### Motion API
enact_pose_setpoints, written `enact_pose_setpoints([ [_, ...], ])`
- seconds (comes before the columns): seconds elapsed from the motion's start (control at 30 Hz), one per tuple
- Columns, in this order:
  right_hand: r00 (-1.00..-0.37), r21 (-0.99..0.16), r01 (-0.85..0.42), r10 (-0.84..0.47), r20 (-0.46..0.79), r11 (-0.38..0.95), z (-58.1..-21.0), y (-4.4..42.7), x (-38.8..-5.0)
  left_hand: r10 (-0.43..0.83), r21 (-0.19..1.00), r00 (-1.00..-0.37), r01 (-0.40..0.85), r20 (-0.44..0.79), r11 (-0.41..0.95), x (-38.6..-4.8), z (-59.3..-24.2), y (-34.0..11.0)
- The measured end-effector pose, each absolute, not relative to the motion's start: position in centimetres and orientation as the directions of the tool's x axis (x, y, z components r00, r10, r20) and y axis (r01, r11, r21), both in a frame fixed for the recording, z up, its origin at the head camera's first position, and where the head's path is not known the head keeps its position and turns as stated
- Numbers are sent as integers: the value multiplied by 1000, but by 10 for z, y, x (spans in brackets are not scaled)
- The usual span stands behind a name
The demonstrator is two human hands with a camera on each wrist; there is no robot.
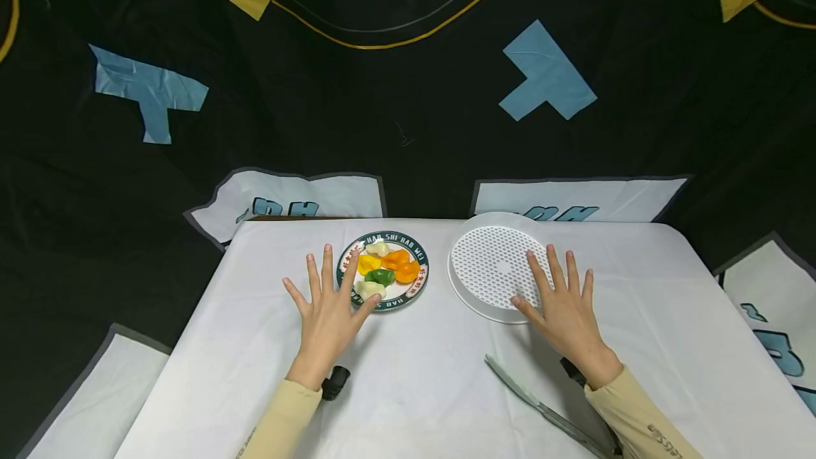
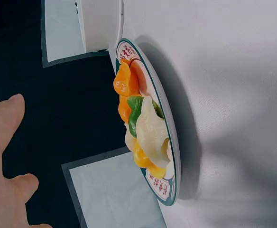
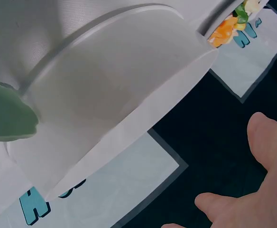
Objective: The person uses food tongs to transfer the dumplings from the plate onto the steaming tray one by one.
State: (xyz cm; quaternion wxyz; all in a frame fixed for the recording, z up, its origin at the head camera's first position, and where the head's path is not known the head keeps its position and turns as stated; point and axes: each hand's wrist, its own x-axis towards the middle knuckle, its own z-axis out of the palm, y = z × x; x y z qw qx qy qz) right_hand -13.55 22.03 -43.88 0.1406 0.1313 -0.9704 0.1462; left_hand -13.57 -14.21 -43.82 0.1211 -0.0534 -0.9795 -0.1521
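My left hand [image 1: 328, 321] is held with fingers spread, its fingertips over the left edge of a round plate [image 1: 411, 296] with a green patterned rim. On that plate lie dumpling-shaped pieces: orange [image 1: 406, 272], green [image 1: 380, 277], yellow [image 1: 368, 264] and cream [image 2: 150, 128]. My right hand [image 1: 567, 314], fingers also spread, is at the right edge of a white round tray [image 1: 491, 261] with a perforated base. Below the tray lies a pair of green tongs [image 1: 523, 392], one tip of which shows in the right wrist view [image 3: 8, 111]. Neither hand holds anything.
A white cloth [image 1: 414, 388] covers the table. Behind it hangs a black backdrop [image 1: 382, 112] with blue and yellow shapes. White lettered panels [image 1: 338, 190] show beyond the table's far edge and at both sides.
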Motion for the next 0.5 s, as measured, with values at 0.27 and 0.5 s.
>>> enact_pose_setpoints([
  [0.27, -933, -233, -282, -210, 290, 931, -434, 221, -134, 81, 298, -967, 154, 242, 942, -135, -439, -143],
  [0.5, -934, -274, -297, -218, 283, 915, -426, 223, -131, 97, 341, -966, 177, 241, 923, -133, -440, -148],
])
